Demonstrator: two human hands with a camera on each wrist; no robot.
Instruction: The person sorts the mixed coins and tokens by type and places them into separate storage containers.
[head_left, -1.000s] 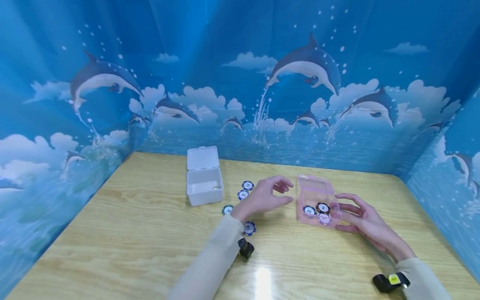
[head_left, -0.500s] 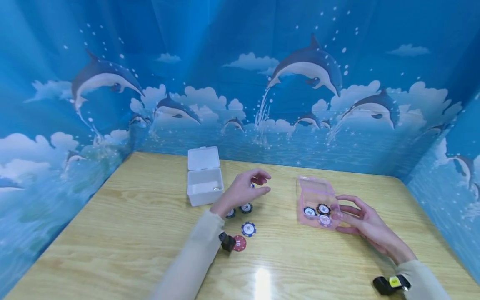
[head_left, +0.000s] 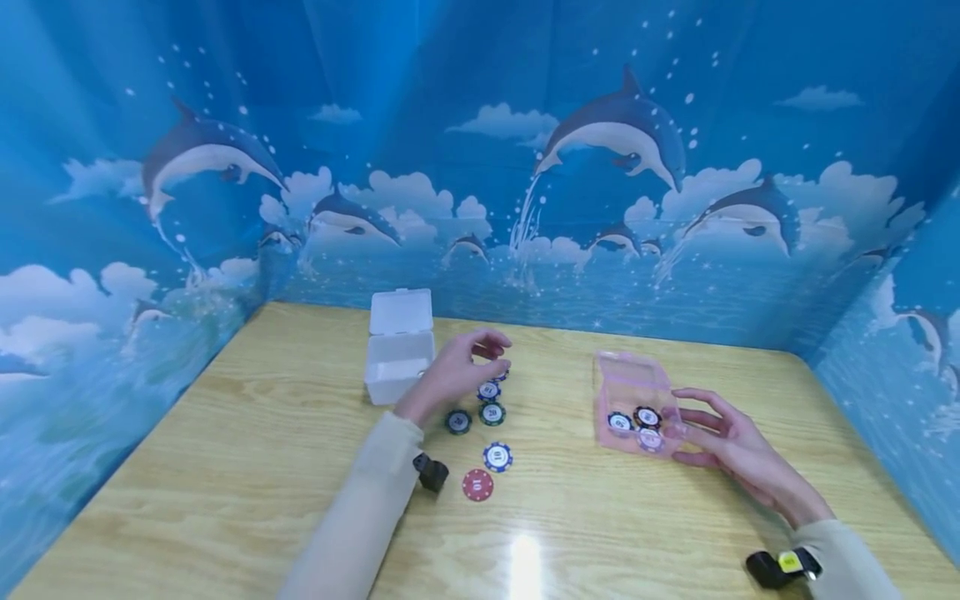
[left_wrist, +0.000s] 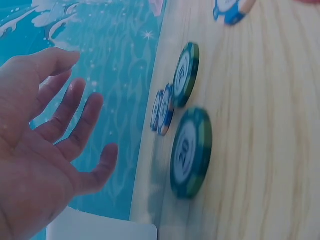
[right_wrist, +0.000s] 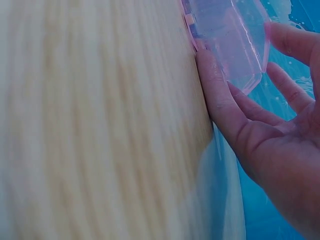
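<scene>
My left hand (head_left: 461,367) hovers with loosely bent fingers over the poker chips and holds nothing. Near it lie a blue poker chip (head_left: 489,391) and green ones, one marked 20 (left_wrist: 185,152). A blue-and-white chip (head_left: 497,457) and a red chip (head_left: 477,485) are closer to me. My right hand (head_left: 738,450) grips the right end of a clear pink box (head_left: 637,387), which stands with its lid raised. Fingertips lie against its wall in the right wrist view. Three chips are inside, among them a black one (head_left: 647,418).
An open white box (head_left: 397,387) stands left of the chips, its right side partly covered by my left hand and wrist. Behind the wooden table (head_left: 300,475) hangs a blue dolphin curtain (head_left: 480,167), close along the back edge.
My left hand has moved left from beside the pink box to over the chips, uncovering several. The white box has shifted slightly left and back. My right hand has stayed on the pink box.
</scene>
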